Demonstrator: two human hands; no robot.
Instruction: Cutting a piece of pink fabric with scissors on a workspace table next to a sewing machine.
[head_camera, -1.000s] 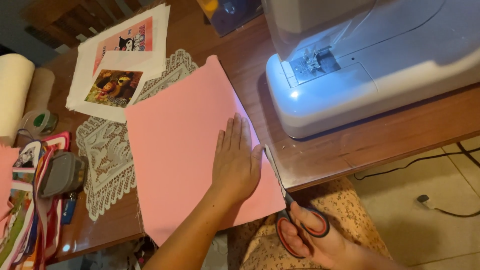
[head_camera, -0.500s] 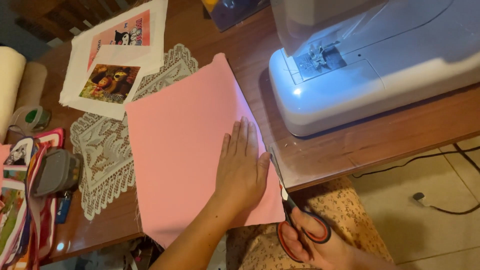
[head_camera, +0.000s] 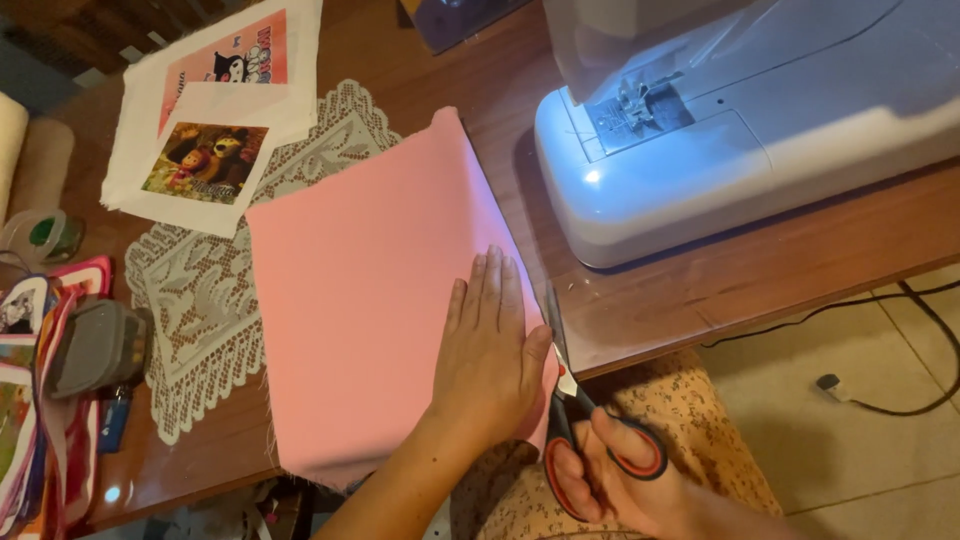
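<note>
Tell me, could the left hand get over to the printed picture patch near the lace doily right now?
Probably yes. The left hand lies flat on the pink fabric, holding nothing, and only fabric and lace doily lie between it and the picture patch.

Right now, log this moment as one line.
left hand: flat on pink fabric | right hand: holds scissors, blades at fabric's right edge | beside: sewing machine, lit

A pink fabric sheet (head_camera: 370, 300) lies flat on the wooden table, roughly rectangular and turned at a slant, its near end hanging slightly over the table's front edge with a frayed lower left corner. A pair of scissors (head_camera: 580, 405) with red-and-black loop handles sits along the sheet's right edge, blades pointing away from the person, at the near right corner of the fabric.
</note>
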